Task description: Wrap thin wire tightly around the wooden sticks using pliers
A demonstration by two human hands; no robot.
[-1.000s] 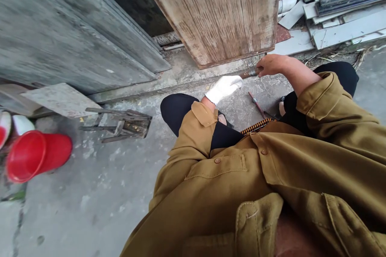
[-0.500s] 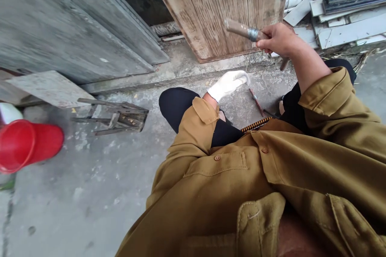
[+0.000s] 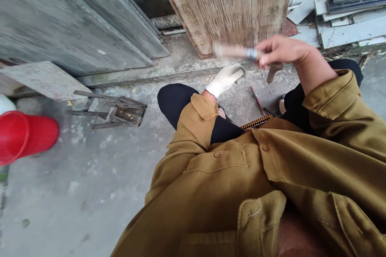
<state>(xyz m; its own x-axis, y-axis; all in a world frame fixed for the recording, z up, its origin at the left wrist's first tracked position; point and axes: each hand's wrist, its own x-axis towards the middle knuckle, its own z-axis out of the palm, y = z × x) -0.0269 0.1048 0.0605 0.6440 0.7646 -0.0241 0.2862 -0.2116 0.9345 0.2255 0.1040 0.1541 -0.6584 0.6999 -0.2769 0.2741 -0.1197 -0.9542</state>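
Note:
My right hand, bare, is closed around a brown stick-like tool with a silvery band. Its far end is blurred and points left, above my left hand; a brown piece also shows below my right fist. I cannot make out the tool's exact kind. My left hand wears a white glove with grey fingertips. Its fingers are curled low over the concrete, and whatever they hold, if anything, is hidden. Close to its right, a thin reddish-brown rod lies on the ground between my feet.
A weathered wooden panel stands ahead behind a low concrete ledge. Left are a small wooden stool on its side, a leaning board and a red bucket. Stacked boards lie at the far right.
My right hand has lowered the brown tool, bringing its left end down and leftward nearer my gloved hand. The left hand has stayed almost in place. The view has shifted slightly.

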